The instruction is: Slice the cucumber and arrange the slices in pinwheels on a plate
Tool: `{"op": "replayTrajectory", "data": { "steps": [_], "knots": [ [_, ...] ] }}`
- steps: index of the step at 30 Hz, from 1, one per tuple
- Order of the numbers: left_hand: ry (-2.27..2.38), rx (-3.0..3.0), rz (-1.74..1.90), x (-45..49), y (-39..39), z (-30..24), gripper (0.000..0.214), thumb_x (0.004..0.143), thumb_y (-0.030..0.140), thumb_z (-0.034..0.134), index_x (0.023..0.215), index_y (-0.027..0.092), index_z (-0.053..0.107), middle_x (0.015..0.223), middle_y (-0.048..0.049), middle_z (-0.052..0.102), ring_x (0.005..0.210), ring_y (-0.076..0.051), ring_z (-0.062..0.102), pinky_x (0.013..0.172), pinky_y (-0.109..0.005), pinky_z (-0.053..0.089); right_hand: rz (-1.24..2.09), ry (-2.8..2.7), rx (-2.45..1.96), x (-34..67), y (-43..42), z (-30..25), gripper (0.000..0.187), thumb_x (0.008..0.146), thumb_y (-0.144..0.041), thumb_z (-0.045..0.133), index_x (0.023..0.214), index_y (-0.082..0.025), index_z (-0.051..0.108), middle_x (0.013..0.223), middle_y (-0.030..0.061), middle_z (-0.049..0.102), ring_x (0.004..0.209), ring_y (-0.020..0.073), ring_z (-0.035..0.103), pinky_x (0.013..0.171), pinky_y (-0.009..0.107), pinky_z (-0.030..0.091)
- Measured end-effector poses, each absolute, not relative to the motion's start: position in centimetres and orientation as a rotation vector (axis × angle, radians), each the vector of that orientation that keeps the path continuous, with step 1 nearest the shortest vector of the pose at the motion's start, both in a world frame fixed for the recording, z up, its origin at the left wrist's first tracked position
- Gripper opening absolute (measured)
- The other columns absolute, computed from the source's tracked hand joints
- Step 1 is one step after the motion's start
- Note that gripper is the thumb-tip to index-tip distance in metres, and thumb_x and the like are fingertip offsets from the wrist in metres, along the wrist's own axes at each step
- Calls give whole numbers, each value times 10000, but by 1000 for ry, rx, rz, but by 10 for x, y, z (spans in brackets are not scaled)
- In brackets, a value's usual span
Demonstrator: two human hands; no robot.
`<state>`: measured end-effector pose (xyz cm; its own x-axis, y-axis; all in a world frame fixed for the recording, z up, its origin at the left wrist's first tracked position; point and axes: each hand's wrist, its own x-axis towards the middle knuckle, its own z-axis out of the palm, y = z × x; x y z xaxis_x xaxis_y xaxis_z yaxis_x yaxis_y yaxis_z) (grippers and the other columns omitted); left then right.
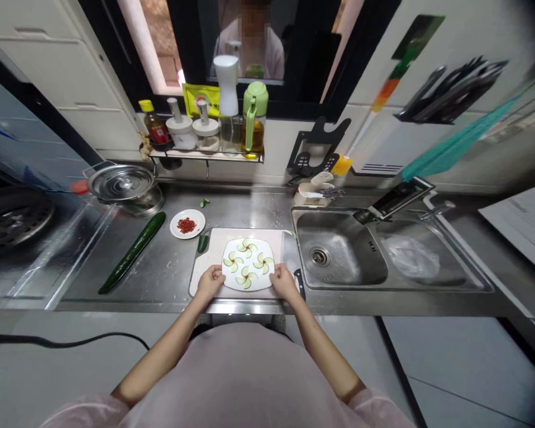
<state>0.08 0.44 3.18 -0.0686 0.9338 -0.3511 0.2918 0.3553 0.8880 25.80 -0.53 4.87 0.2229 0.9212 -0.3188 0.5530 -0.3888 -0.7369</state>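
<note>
No brand reads clearly: the lettering on the yellow packet (189,101) and the red-labelled bottle (157,128) is too small, and the print on the white sheet (524,217), cut off at the right edge, is blurred. The left hand (211,282) and right hand (283,282) each pinch a side rim of the white plate (248,262), which sits over the cutting board (214,252) on the tabletop (169,279); whether it touches the board is hard to tell. The right hand partly hides a knife (299,284).
</note>
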Motion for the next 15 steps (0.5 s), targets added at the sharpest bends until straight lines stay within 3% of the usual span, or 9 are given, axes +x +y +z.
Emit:
{"op": "replayTrajectory", "data": {
  "steps": [10, 15],
  "knots": [
    [1317, 988, 890, -11, -23, 115, 438, 688, 345, 648, 1062, 168, 503, 534, 93, 512, 468, -64, 408, 505, -182, 300, 1309, -1013, -1562, 252, -35, 130, 309, 687, -387, 582, 924, -237, 454, 516, -115, 409, 423, 96, 393, 438, 213, 289],
    [1260, 984, 919, -16, -33, 151, 430, 712, 352, 663, 1064, 170, 495, 555, 75, 547, 503, -70, 448, 533, -182, 323, 1372, -907, -1501, 245, -48, 167, 338, 690, -400, 631, 938, -232, 473, 546, -106, 436, 434, 75, 402, 420, 187, 290]
  ]
}}
